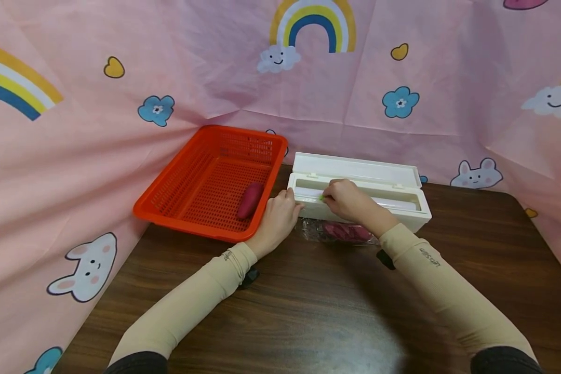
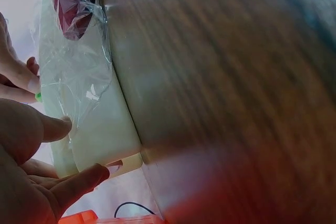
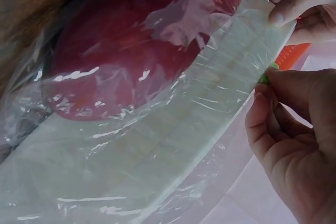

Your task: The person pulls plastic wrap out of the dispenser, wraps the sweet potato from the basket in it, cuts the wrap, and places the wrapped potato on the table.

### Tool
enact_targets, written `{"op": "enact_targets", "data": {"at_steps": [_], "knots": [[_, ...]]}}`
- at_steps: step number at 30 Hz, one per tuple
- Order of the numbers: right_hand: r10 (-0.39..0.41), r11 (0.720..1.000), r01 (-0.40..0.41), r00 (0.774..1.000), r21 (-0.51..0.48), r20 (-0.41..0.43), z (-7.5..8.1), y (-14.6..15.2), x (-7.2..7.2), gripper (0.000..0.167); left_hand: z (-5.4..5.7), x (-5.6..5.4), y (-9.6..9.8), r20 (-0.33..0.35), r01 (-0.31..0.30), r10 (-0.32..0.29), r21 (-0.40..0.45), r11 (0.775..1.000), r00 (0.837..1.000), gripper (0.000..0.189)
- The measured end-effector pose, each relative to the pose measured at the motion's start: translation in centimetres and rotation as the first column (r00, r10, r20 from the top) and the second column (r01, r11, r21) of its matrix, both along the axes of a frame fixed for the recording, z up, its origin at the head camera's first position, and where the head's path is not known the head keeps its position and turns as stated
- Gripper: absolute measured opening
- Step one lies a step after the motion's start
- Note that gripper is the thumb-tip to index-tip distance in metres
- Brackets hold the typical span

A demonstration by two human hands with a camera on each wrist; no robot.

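Note:
A white cling film dispenser [image 1: 315,209] stands with its lid [image 1: 355,165] tilted back and a film roll [image 1: 395,203] inside. My left hand [image 1: 277,215] holds its left end, the thumb on the front side over the film in the left wrist view. Between thumb and fingers, my right hand [image 1: 350,200] pinches a small green slide cutter [image 3: 265,77] at the dispenser's front edge, left of its middle. Clear film [image 2: 86,90] hangs down the front wall. A dark red sweet potato [image 1: 348,231] lies under that film, directly in front of the dispenser.
An orange-red plastic basket [image 1: 187,227] stands left of the dispenser, with another sweet potato [image 1: 250,200] in it near the right wall. Both rest on a dark wooden table [image 1: 308,311]. A pink printed cloth [image 1: 215,62] hangs behind and at the sides.

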State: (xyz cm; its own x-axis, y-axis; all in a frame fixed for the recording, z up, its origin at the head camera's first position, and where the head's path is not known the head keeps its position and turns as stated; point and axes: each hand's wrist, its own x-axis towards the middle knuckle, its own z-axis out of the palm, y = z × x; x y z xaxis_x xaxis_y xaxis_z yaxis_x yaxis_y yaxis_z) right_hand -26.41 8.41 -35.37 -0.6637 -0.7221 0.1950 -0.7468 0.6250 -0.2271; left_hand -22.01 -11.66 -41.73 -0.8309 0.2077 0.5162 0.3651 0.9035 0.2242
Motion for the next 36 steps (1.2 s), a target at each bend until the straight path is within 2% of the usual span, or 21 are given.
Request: {"op": "enact_targets", "data": {"at_steps": [12,23,32,36], "knots": [[0.004,1.000,-0.004,1.000,0.009,-0.024,0.0,-1.0,-0.1,0.013,0.1,0.0,0.0,0.009,-0.020,0.020,-0.013,1.000,1.000,0.031],[0.024,1.000,-0.025,0.999,-0.002,-0.047,-0.5,-3.3,-0.2,0.013,-0.1,0.2,0.1,0.015,-0.026,0.026,-0.009,1.000,1.000,0.031],[0.043,0.999,-0.043,0.997,0.008,-0.064,-0.3,-5.5,-0.5,0.022,-0.2,-0.1,0.3,-0.065,-0.034,0.031,-0.048,0.998,0.997,0.016],[0.049,0.999,-0.050,0.996,-0.017,-0.075,-0.4,-6.2,-0.6,0.023,-0.3,-0.1,0.2,-0.065,-0.049,0.047,-0.035,0.998,0.997,0.015]]}}
